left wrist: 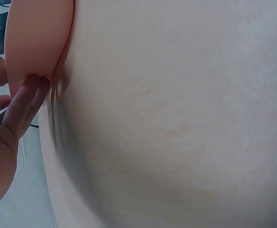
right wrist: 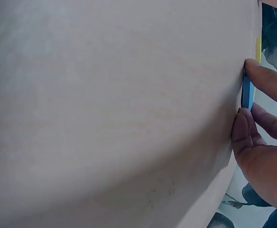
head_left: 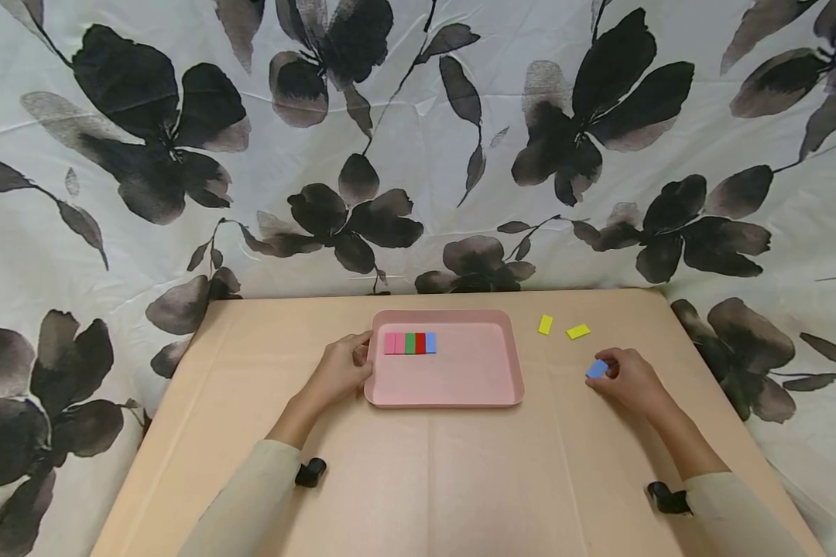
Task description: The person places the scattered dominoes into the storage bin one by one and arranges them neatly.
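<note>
A pink rectangular tray (head_left: pixel 446 379) lies on the table, with a row of small coloured tiles (head_left: pixel 409 343) near its upper left: pink ones, then green, red and blue. At the tray's left edge, my left hand (head_left: pixel 343 363) holds the rim. The left wrist view has those fingers (left wrist: pixel 26 102) against the tray's end wall (left wrist: pixel 38 42). Right of the tray, my right hand (head_left: pixel 630 379) pinches a blue tile (head_left: pixel 597 369) between thumb and fingertips. From the right wrist the same blue tile appears edge-on, close to the tabletop.
Two yellow tiles (head_left: pixel 545 324) lie apart on the table, between the tray and the right hand, toward the far edge. Behind the light wooden table (head_left: pixel 501 480) hangs a white cloth with dark flowers (head_left: pixel 355 224). Each wrist carries a small black camera (head_left: pixel 311 473).
</note>
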